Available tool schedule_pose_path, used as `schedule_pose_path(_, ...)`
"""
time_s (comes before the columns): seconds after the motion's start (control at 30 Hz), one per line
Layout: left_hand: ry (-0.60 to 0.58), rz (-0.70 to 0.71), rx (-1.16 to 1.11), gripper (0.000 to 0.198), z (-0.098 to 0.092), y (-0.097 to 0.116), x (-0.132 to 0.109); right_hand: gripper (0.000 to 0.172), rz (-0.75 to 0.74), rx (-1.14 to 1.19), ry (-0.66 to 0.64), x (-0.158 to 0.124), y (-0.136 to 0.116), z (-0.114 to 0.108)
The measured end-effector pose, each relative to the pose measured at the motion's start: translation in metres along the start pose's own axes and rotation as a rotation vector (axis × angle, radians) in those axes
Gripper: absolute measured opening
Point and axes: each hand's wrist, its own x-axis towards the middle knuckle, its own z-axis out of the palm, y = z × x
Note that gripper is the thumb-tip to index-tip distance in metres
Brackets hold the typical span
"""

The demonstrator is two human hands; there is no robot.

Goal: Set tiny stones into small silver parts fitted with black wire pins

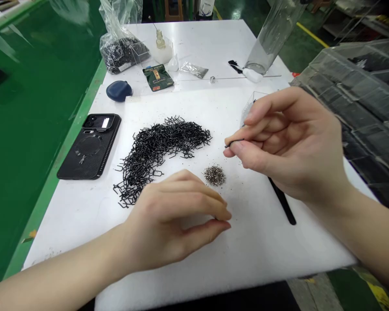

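Note:
My right hand [298, 147] is raised over the white mat [246, 246], pinching a thin black piece [235, 142] between thumb and fingers. Lower and to the left, my left hand [175, 216] has its thumb and fingertips pressed together; whatever they hold is too small and hidden to name. Between the hands lies a little heap of tiny brownish metallic bits [215, 176]. A curved pile of small black bent pieces [164, 144], like forked wire, spreads beyond my left hand. Partly beneath my right hand rests a slim black tool [283, 203], its other end covered.
A black phone [89, 149] and a dark blue rounded case [119, 90] lie at left. Behind are a plastic bag of black pieces [119, 52], a small bottle [160, 39], a green packet [158, 77] and a tall clear cylinder [272, 39]. Clear bins [359, 86] stand at right.

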Motion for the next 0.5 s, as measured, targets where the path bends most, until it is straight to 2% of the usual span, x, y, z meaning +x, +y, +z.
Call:
schedule_pose_path(0.1,-0.083,0.073,0.118,0.016,0.006,-0.010,-0.011,0.037,0.013,-0.006,-0.007,0.001,-0.001,0.000)
schedule_pose_path(0.2,-0.073,0.042,0.176,0.014,0.007,-0.010,-0.015,0.036,0.032,-0.026,-0.009,0.000,-0.002,0.001)
schedule_pose_path(0.27,-0.037,-0.018,0.194,0.013,0.003,-0.005,-0.013,0.036,0.039,-0.036,-0.010,-0.001,-0.002,0.001)
schedule_pose_path(0.33,0.025,-0.054,0.193,0.031,-0.001,0.000,-0.010,0.037,0.041,-0.029,-0.020,-0.002,-0.003,0.002)
schedule_pose_path(0.4,0.106,-0.023,0.174,0.048,-0.005,0.003,-0.008,0.037,0.043,-0.021,-0.030,-0.002,-0.005,0.003)
schedule_pose_path(0.5,0.223,-0.027,0.136,0.051,-0.005,0.003,-0.007,0.036,0.047,0.004,-0.043,-0.003,-0.006,0.004)
